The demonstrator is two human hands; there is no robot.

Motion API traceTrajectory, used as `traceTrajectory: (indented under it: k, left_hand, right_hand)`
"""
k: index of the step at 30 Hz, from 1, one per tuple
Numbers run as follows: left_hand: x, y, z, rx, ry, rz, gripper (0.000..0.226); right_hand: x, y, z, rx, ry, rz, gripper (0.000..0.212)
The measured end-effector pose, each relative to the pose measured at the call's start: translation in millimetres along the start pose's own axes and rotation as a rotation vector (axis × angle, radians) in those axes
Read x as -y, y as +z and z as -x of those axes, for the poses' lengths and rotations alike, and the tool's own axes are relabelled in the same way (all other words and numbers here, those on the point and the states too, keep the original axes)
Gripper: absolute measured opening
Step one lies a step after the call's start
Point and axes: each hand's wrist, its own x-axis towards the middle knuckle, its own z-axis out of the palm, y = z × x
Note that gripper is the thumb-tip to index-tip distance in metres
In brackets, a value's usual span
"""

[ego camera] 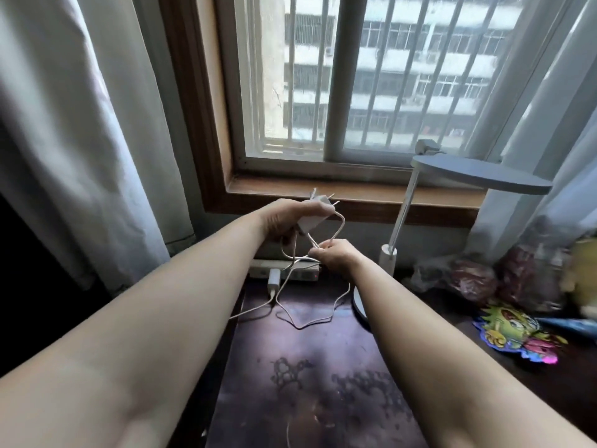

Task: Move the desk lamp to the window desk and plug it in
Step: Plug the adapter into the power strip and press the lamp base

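One view, from the head camera, showed both bare forearms reaching toward the far edge of the bench (pixel 310 376) under the window. The desk lamp (pixel 478 174) already stood at the far right of the bench, its thin stem tilted and its flat head near the sill. The left hand (pixel 284 221) was raised, palm inward, its grip closed around the white power adapter (pixel 311 219), whose prongs pointed up and away from the power strip (pixel 284 270) lying along the far edge. The right hand (pixel 336 255) sat lower, just beside the strip, its grip pinched shut on the thin white cord (pixel 339 221), which looped loosely between the hands and trailed onto the bench. The adapter looked light, rigid and smooth, best held by its flat sides as here, clear of the prongs. The cord looked limp and prone to tangling, so it seemed to need freeing by pulling strands gently. Another white plug (pixel 274 279) already occupied one socket.
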Motion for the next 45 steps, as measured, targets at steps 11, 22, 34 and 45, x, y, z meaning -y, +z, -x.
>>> traceTrajectory:
  k: [11, 22, 34, 45]
  left_hand:
    - [21, -53, 4, -0.171, 0.003, -0.260, 0.038]
    - [49, -7, -20, 0.028, -0.078, -0.208, 0.113]
    - [20, 8, -45, 0.048, -0.012, -0.006, 0.014]
    - [-24, -22, -46, -0.134, 0.133, 0.216, 0.040]
  right_hand:
    - [3, -16, 0, -0.248, 0.186, -0.618, 0.026]
    - [34, -39, 22, -0.192, -0.182, -0.281, 0.031]
    - [24, -60, 4, -0.101, -0.044, -0.813, 0.019]
    - [15, 6, -21, 0.355, 0.056, -0.329, 0.076]
